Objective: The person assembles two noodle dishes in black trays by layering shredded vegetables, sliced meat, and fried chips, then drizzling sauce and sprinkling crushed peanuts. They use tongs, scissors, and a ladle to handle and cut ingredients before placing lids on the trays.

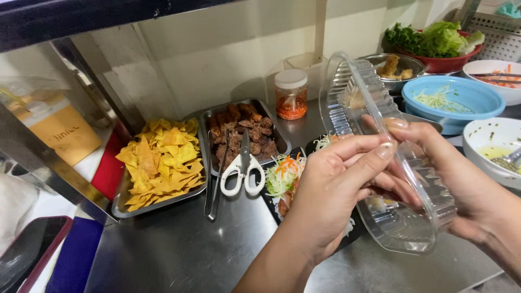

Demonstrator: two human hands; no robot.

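Counter: steel worktop (179, 255) under a pale wall, with a shelf edge overhead.
Far left: a phone (27, 252) at 8 o'clock, a yellow box (62, 130) at 10 o'clock.
Chips: a metal tray (122, 203) heaped with yellow chips (163, 160), left of centre.
Meat: a second tray holds brown fried pieces (244, 133); white-handled scissors (244, 171) lie over its front edge, tongs (216, 187) just beside them.
Jar: a white-capped chilli jar (291, 95) at 12 o'clock, against the wall.
Salad: shredded vegetables (285, 173) in a black tray (271, 203), partly hidden by the hands.
Left hand (331, 195): fingers pinched on the near rim of the lid (380, 163).
Lid: clear ribbed plastic, held tilted above the black tray, centre-right.
Right hand (461, 184): wrapped round the lid's far side, thumb on top.
Right: blue bowl (455, 97) at 2 o'clock, lettuce (439, 38) at 1 o'clock, white bowl (496, 146) at 3 o'clock.
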